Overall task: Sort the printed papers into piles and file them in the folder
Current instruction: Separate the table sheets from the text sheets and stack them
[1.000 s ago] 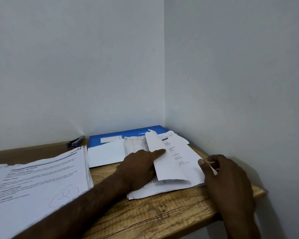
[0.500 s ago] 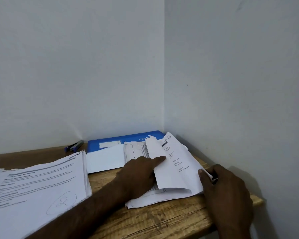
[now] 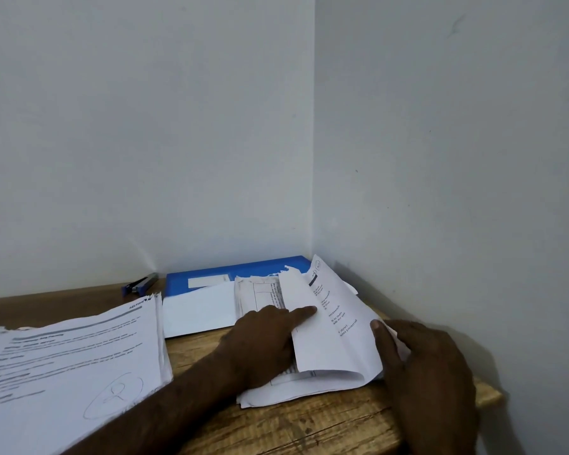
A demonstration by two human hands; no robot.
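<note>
Right hand [image 3: 431, 366] lifts sheet [image 3: 329, 339] higher, stack [image 3: 73, 356] headed "SECTION"

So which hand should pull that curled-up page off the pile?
Right. The right hand pinches the curled page by its edge; the left hand lies on the pile, index finger straight, holding it down.

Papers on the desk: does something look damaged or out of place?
Yes. The lifted sheet in the right pile has a ragged, torn-looking far edge, near the blue folder. The left hand presses that pile; the right hand pinches the sheet.
</note>
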